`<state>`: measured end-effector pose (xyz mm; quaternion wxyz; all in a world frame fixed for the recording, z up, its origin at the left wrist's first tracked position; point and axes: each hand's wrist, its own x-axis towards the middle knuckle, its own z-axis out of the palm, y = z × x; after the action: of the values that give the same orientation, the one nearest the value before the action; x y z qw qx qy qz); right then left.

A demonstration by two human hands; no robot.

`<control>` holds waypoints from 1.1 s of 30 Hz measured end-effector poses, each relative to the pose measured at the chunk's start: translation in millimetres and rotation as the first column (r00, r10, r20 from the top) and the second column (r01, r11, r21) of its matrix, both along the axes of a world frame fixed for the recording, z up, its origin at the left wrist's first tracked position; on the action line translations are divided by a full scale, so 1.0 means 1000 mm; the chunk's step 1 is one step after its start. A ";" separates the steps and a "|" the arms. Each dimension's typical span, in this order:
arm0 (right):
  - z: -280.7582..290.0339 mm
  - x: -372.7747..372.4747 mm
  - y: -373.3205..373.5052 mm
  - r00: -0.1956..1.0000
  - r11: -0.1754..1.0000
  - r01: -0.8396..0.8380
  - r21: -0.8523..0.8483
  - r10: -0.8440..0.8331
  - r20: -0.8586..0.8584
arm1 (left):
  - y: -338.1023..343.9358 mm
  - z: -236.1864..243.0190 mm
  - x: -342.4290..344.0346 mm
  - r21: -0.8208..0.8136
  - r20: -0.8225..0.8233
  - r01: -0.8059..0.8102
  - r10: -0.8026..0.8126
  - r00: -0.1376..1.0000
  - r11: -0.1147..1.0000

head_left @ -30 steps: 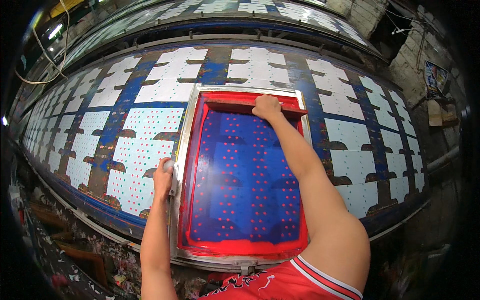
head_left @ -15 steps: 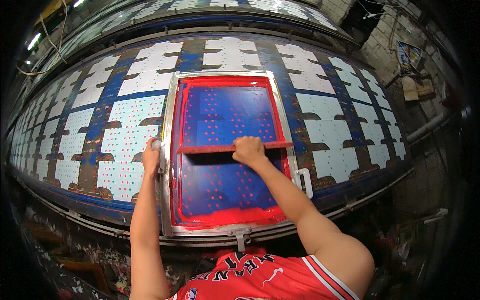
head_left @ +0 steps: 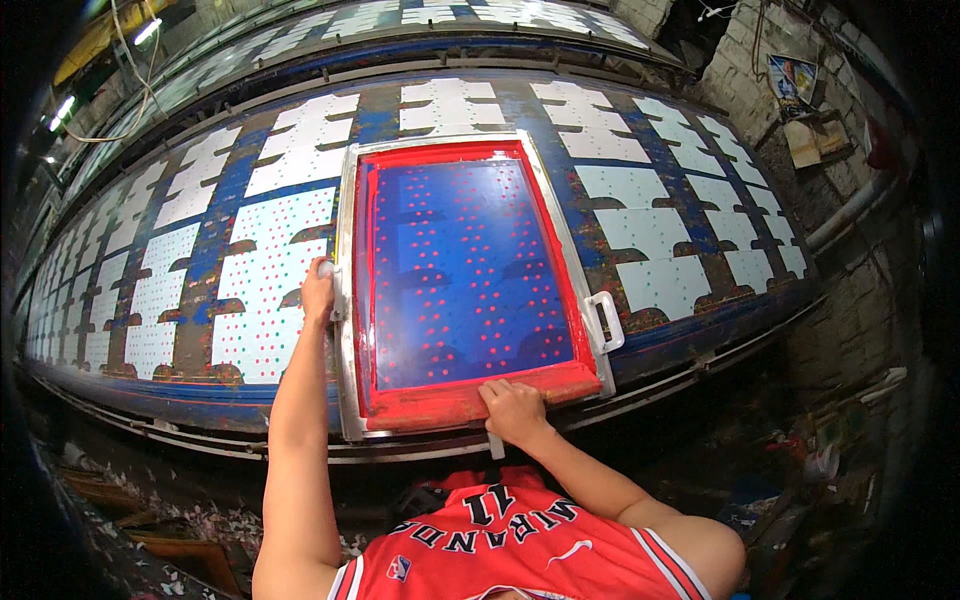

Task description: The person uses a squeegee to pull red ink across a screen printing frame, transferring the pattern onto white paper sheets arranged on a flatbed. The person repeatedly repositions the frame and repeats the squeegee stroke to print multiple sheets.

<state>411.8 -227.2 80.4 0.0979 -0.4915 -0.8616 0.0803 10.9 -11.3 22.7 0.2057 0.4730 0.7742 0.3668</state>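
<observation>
A screen-printing frame (head_left: 348,220) with metal rails and a blue, red-dotted mesh (head_left: 460,260) lies on the long table in front of me. My left hand (head_left: 318,290) is closed around the knob-like handle (head_left: 326,268) on its left rail. At the near end of the mesh, my right hand (head_left: 514,410) grips a red, ink-covered squeegee (head_left: 430,408), which lies crosswise there. Red ink (head_left: 366,300) lines the inner border of the frame. A white handle (head_left: 605,322) on the right rail stands free of my hands.
Pale fabric pieces (head_left: 275,270) with red and green dots lie left of the frame; pieces with green dots (head_left: 640,230) lie right. The blue, stained printing table (head_left: 210,280) has a rail (head_left: 220,443) along its near edge. Another such table (head_left: 330,35) stands behind.
My right hand has drawn the squeegee toward me, from mid-mesh to the near end of the frame. My left hand keeps its hold on the left handle. The view has shifted slightly.
</observation>
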 end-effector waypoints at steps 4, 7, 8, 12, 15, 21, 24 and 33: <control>0.007 0.010 -0.016 0.996 0.996 -0.094 -0.002 0.094 -0.009 | -0.003 0.003 0.002 -0.010 0.012 -0.012 0.012 1.000 1.000; 0.016 0.019 -0.016 0.986 0.985 -0.164 -0.052 0.162 -0.038 | -0.004 0.002 0.001 0.035 0.036 0.010 -0.012 0.999 0.999; 0.019 0.021 -0.016 0.982 0.979 -0.184 -0.087 0.179 -0.056 | -0.005 0.002 0.000 0.030 0.031 0.014 -0.014 0.999 0.999; 0.025 0.034 -0.015 0.962 0.935 -0.247 -0.254 0.206 -0.179 | -0.005 -0.004 -0.002 0.039 0.091 0.008 -0.012 0.996 0.999; 0.024 0.064 0.011 0.912 0.849 -0.201 -0.490 -0.020 -0.409 | -0.003 -0.011 -0.005 0.053 0.117 -0.009 0.002 0.993 0.999; 0.000 0.161 0.079 0.622 0.687 0.726 0.027 -0.640 -0.452 | 0.003 -0.025 -0.012 0.120 0.084 -0.049 0.039 0.996 0.992; -0.035 0.202 0.106 0.464 0.589 0.733 -0.340 -0.799 -0.382 | 0.008 -0.024 -0.012 0.049 0.213 -0.110 0.097 0.972 0.993; -0.062 0.242 0.134 0.298 0.625 0.519 -0.584 -0.772 -0.561 | 0.017 0.066 0.009 0.074 0.082 -0.162 0.155 0.984 0.984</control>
<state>653.7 -92.8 18.1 0.4084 -0.7202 -0.4283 0.3620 19.6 5.8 88.7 0.1862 0.4033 0.7857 0.4305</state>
